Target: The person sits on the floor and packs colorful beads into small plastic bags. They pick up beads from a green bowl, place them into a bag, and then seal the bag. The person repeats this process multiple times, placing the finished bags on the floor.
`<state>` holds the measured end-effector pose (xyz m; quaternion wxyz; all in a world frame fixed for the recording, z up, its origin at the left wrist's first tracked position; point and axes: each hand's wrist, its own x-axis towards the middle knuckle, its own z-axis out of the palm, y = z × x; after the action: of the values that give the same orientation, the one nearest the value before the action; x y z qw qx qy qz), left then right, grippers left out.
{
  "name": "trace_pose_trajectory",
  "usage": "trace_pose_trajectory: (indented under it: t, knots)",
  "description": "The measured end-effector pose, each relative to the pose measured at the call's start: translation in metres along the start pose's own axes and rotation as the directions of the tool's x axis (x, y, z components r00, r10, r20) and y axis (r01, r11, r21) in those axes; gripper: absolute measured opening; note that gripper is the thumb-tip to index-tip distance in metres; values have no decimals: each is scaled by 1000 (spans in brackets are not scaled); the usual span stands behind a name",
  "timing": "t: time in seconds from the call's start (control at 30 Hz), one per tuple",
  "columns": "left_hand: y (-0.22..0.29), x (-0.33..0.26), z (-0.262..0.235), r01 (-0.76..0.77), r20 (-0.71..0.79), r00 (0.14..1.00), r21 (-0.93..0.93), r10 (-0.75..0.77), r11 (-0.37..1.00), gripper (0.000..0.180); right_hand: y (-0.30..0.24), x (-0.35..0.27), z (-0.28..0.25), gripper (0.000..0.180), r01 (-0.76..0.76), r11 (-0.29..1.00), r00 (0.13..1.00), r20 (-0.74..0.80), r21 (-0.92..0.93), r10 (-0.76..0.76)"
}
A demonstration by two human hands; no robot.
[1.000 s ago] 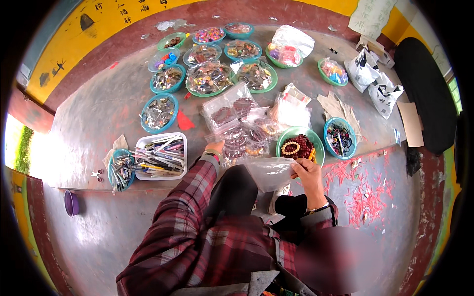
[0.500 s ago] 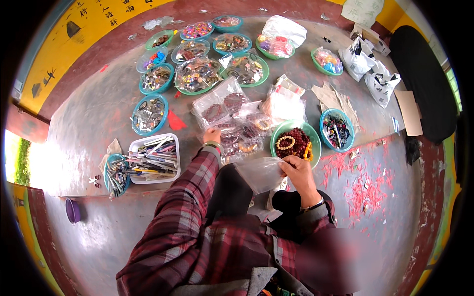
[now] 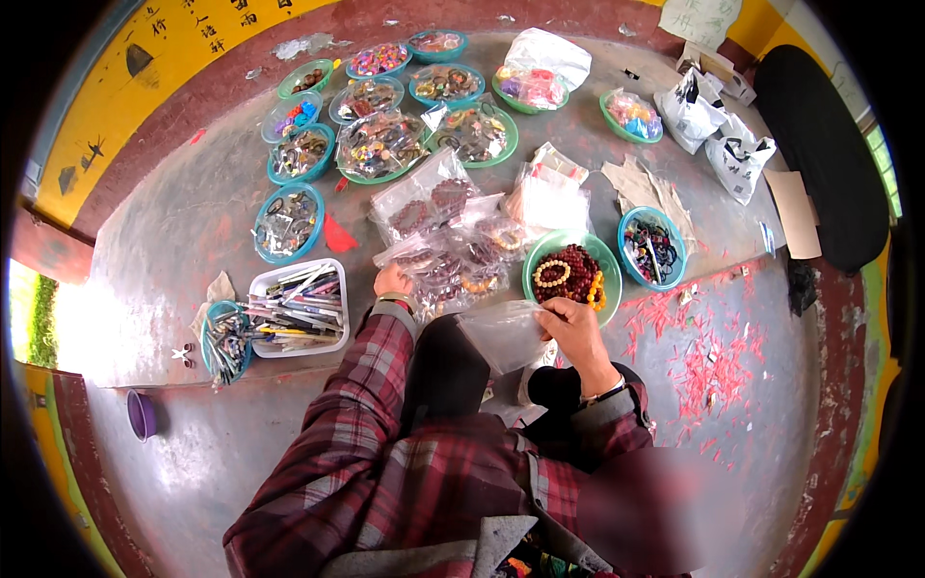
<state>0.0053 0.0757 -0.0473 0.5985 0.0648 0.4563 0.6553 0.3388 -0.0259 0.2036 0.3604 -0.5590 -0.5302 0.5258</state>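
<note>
My right hand [image 3: 575,332] pinches the upper right corner of a clear plastic bag [image 3: 501,337], which hangs flat above my knees and looks empty. To the left, my left hand [image 3: 393,282] is closed at the near left edge of a pile of bagged bead bracelets [image 3: 448,270]; its fingertips are partly covered by plastic, and it appears to grip one bag there. Just beyond my right hand stands a green bowl [image 3: 617,265] holding loose dark red bead bracelets [image 3: 582,275], a cream bracelet [image 3: 551,274] and yellow beads.
A white tray of pens [image 3: 299,308] and a blue basket of pens [image 3: 226,339] stand at left. Several bowls of bagged trinkets [image 3: 385,144] fill the far side. A blue bowl of cords [image 3: 653,249] is at right; red scraps [image 3: 713,366] litter the lower floor.
My left hand has moved slightly left and nearer to me, and a bag's plastic edge has come left with it. My right hand still holds the clear bag, nearly unmoved.
</note>
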Motion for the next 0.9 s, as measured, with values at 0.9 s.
trace_pose_trajectory:
  t: [0.9]
  knots:
    - [22,-38,17,265,-180,941,-132,-286,955,43,6,1,4,15,-69,993,997,39,-95,73]
